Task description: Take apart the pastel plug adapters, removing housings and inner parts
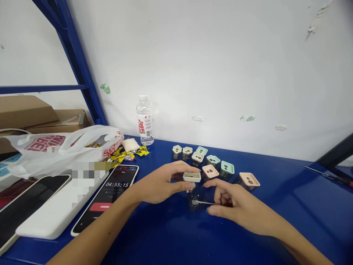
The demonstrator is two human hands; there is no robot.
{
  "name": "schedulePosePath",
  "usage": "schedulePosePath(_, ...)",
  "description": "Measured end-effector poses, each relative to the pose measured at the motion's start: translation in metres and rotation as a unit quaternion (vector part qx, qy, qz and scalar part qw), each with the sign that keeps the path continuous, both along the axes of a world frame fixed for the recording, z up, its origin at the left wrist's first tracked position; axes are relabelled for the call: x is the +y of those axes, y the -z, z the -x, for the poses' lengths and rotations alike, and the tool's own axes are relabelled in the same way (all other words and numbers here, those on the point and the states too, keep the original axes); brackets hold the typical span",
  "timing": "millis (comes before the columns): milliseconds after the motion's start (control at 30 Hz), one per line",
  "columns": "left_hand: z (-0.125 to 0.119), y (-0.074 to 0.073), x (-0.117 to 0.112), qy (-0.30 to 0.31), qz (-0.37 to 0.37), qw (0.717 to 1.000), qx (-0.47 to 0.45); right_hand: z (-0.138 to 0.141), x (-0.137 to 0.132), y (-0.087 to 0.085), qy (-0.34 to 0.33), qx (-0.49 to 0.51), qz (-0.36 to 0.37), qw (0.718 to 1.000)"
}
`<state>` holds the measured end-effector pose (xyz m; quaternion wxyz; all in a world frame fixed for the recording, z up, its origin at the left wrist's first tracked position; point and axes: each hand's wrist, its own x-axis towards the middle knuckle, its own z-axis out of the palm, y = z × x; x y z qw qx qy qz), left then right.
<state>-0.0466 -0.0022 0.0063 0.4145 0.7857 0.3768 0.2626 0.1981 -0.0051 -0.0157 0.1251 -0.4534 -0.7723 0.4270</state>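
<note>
My left hand (162,184) pinches a cream-coloured two-hole pencil sharpener (192,177) between thumb and fingers, a little above the table. My right hand (231,200) has its fingers curled in and the index finger reaching toward the sharpener. From between its fingers a thin silvery strip (204,202) points left; its kind cannot be made out. Just below the left hand, a dark see-through piece (193,204) lies on the blue table (165,235). Behind the hands stand several sharpeners: cream (198,157), mint green (227,168) and pink (210,171), with another pink one (249,179) farther right.
A phone (107,198) showing a timer, a white case-like object (60,206) and another phone (30,206) lie at left. Behind them are a plastic bag (68,147), yellow wrappers (121,154) and a water bottle (145,121). A slim pointed tool (328,175) rests at far right.
</note>
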Motion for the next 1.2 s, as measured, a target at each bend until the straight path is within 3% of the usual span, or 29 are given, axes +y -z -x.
schedulePosePath(167, -0.001, -0.003, 0.0, 0.01, 0.006, 1.0, -0.003, -0.007, -0.004, -0.014, -0.019, 0.005, -0.042, 0.999)
schedulePosePath(500, -0.001, -0.002, 0.002, 0.021, 0.01, 1.0, 0.0, 0.001, -0.005, -0.008, -0.015, 0.034, -0.021, 0.999)
schedulePosePath(833, -0.007, 0.006, 0.001, 0.031, 0.034, 0.995, -0.091, -0.005, -0.006, -0.006, -0.01, 0.071, 0.093, 0.993)
schedulePosePath(900, -0.01, 0.007, 0.0, 0.015, 0.03, 0.995, -0.099, -0.003, -0.007, -0.008, -0.014, 0.064, 0.033, 0.997)
schedulePosePath(1000, -0.013, 0.008, -0.001, -0.017, 0.032, 0.996, -0.083, 0.0, -0.009, -0.009, -0.02, 0.02, -0.116, 0.993)
schedulePosePath(1100, -0.015, 0.01, -0.001, -0.042, 0.03, 0.996, -0.066, -0.001, -0.01, -0.003, -0.035, -0.007, -0.271, 0.962)
schedulePosePath(1200, -0.016, 0.011, -0.001, -0.051, 0.03, 0.996, -0.063, -0.005, -0.007, 0.006, -0.058, -0.02, -0.405, 0.912)
